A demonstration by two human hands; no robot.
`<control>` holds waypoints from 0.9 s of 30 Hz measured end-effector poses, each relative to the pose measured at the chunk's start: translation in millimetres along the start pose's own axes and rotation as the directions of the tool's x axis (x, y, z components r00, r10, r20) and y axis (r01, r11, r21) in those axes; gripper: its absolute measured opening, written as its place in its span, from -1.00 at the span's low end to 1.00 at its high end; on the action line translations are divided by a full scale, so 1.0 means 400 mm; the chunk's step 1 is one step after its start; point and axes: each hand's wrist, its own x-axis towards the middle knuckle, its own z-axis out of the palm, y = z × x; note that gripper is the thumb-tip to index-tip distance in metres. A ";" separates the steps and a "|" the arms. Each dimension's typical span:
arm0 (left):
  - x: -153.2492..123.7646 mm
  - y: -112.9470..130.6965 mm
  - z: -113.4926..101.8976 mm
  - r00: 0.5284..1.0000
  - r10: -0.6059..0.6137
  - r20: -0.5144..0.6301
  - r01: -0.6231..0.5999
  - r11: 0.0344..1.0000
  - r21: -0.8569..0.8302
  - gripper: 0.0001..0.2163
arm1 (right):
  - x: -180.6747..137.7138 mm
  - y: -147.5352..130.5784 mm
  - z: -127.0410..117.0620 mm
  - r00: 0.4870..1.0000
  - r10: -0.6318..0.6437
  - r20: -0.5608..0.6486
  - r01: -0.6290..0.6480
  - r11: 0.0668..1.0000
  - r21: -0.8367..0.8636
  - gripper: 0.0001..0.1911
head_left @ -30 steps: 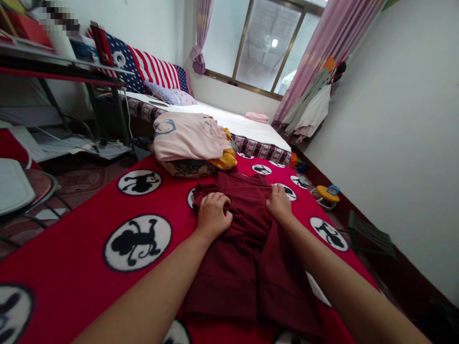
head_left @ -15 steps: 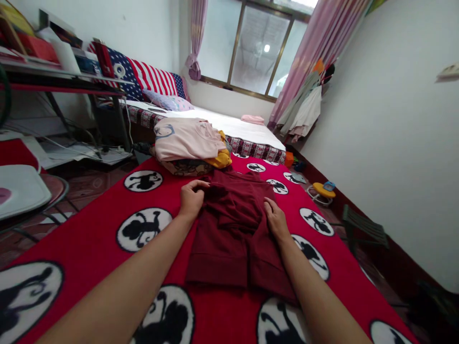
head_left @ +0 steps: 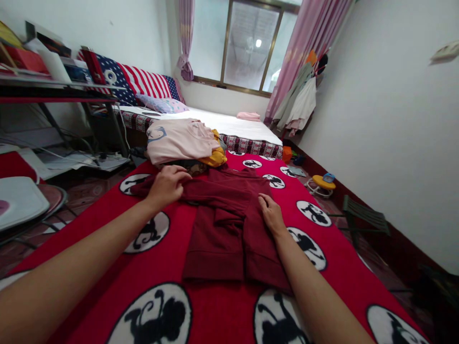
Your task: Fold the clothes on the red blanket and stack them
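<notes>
A dark red long-sleeved top [head_left: 222,239] lies on the red blanket in front of me. One sleeve stretches leftward across its body and past the side. On that sleeve rests my left hand [head_left: 168,185], its fingers loosely bent and apart. My right hand [head_left: 271,214] lies against the right side of the top, fingers extended and touching the cloth. Just beyond the top is a pile of clothes, with a pale pink shirt [head_left: 181,141] uppermost and a mustard-yellow garment [head_left: 217,155] showing at its right.
The red blanket [head_left: 103,243] has white circles with black figures. A white-covered bed [head_left: 218,122] stands at the back under the window. To the left are a cluttered desk [head_left: 86,98] and a chair [head_left: 21,198]; a yellow stool [head_left: 322,182] and a dark green folding stool [head_left: 364,216] stand right.
My left hand has moved left, and the sleeve now reaches out flat to the left instead of lying bunched on the top. My right hand has stayed on the right side.
</notes>
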 end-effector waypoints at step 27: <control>-0.069 0.196 0.143 0.987 0.158 -0.036 -0.162 0.974 -0.159 -0.79 | -0.187 -0.265 -0.132 0.896 0.051 0.441 0.019 0.988 -0.153 -0.93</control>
